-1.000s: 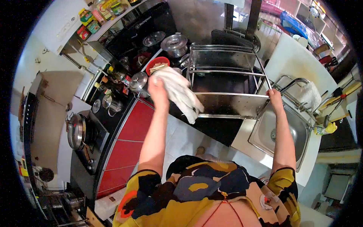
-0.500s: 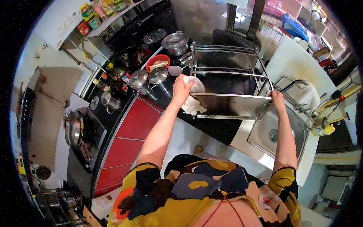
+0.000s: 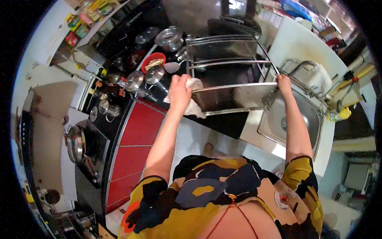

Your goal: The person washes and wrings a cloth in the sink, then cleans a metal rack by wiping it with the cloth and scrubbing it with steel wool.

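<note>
A metal rack [image 3: 234, 97] with perforated panels lies across the dark counter, its right end beside the sink. My left hand [image 3: 180, 93] is closed on a white cloth [image 3: 193, 108], which is bunched against the rack's left end. At the opposite end, my right hand [image 3: 284, 85] grips the rack's front corner. Several lidded metal pots stand left of the rack, among them one pot [image 3: 154, 74] near my left hand. Behind it sits a red bowl [image 3: 153, 60] with pale pieces inside.
The sink [image 3: 284, 123] is at the right, with a faucet [image 3: 304, 65] and a white towel [image 3: 319, 78] behind it. At the left are a pan [image 3: 75, 144] on the stove and a metal cup [image 3: 108, 108]. Jars [image 3: 77, 26] line an upper shelf.
My left hand has brought the cloth from above the pots over to the rack's left end. My right hand keeps its grip on the rack. The view has shifted slightly.
</note>
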`<state>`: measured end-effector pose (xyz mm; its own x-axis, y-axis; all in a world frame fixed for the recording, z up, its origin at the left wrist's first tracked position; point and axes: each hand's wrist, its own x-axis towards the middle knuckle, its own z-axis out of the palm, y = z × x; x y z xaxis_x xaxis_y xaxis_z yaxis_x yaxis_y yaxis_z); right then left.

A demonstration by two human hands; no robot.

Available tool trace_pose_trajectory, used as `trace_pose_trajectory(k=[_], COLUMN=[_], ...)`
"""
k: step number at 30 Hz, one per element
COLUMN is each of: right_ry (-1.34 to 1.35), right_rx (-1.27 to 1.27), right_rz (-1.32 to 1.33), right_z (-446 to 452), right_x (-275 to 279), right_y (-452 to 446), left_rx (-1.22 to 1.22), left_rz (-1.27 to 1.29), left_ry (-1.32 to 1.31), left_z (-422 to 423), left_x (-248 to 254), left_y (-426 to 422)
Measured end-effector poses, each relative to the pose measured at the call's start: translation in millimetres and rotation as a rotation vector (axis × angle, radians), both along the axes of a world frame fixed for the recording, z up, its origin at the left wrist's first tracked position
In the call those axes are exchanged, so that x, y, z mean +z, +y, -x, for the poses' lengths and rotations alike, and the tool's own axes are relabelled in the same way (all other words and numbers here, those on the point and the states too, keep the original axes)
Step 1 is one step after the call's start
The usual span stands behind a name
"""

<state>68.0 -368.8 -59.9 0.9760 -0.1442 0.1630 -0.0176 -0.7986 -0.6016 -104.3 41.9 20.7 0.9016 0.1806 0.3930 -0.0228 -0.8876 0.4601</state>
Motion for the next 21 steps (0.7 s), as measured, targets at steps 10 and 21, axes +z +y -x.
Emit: trace_pose_trajectory(k=[10,21], right_ry=[0.040,0.019], right_rx=[-0.041,0.061], right_rz=[-0.018,-0.080], right_z=[8,11], right_x=[6,-8], right_y=[14,14], left_rx=[0.237,0.389], left_rz=[0.469,0.646], left_ry=[-0.383,-0.619], left_z=[27,-9], left_x=[-43,-72], left_y=[-46,-112])
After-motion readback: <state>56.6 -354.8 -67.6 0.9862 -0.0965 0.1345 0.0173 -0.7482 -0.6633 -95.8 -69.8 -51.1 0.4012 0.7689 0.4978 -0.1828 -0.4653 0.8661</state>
